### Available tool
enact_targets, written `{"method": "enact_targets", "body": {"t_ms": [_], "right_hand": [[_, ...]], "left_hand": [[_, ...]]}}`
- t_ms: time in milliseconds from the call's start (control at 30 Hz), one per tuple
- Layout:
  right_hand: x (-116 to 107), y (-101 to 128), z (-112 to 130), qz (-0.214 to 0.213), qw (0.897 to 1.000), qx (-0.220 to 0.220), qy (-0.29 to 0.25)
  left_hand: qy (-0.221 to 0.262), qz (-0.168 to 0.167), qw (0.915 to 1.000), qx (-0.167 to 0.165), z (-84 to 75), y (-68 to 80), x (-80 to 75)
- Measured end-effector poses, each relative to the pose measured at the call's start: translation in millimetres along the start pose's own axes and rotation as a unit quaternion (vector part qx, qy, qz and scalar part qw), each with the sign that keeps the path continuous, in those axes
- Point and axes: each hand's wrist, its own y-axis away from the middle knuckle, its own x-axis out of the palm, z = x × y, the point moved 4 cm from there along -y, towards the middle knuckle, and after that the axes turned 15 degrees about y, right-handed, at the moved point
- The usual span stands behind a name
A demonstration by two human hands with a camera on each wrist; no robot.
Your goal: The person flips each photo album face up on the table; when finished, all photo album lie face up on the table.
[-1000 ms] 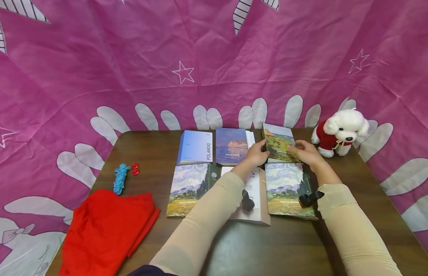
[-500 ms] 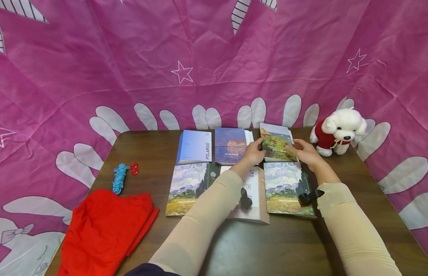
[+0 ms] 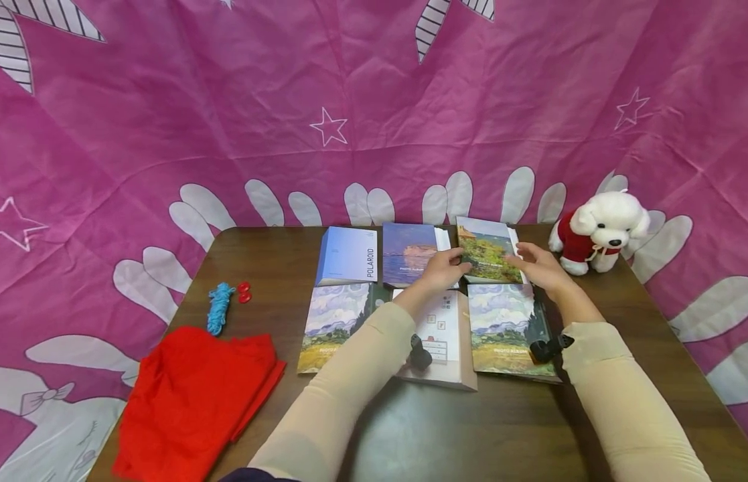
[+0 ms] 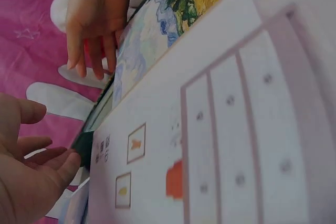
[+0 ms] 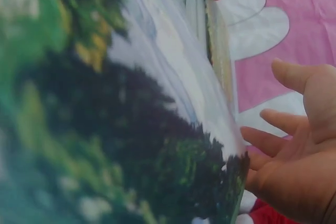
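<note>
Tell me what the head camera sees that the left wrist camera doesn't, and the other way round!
Head only: the red cloth, blue cord, red rings.
Left wrist only: all the printed drawers on the white book; in the head view a black device covers some.
Both: that book, the left hand, right hand, field-painting album, pink backdrop.

Room lay between the sleeves [image 3: 627, 395] on the near tabletop [image 3: 452, 432]; books [image 3: 512, 325] blocked ahead, curtain [image 3: 410, 94] behind them, toy dog [image 3: 611, 224] far right.
</note>
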Motion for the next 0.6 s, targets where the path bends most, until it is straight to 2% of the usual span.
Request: {"method": "enact_targets", "body": {"t_ms": [233,333,500,600], "right_hand": [[3,12,13,-0.021,1.0,-0.015,-0.016],[6,18,21,-0.044,0.998,-0.019,-0.04],[21,29,39,-0.073,0.987,-0.018,-0.142],[33,37,55,-0.075,0.969,-0.018,-0.237]], "left_hand": [[-0.046,-0.004,0.9984,0.032,-6.9,14.3,-21.2],[-0.046,-0.005,0.9978,0.046,-10.1,21.7,-30.7],[-0.053,0.007,0.9961,0.07,-12.8,43.3,-49.8],[-0.08,0.008,0.9929,0.088,-14.8,59.6,-63.7]]}}
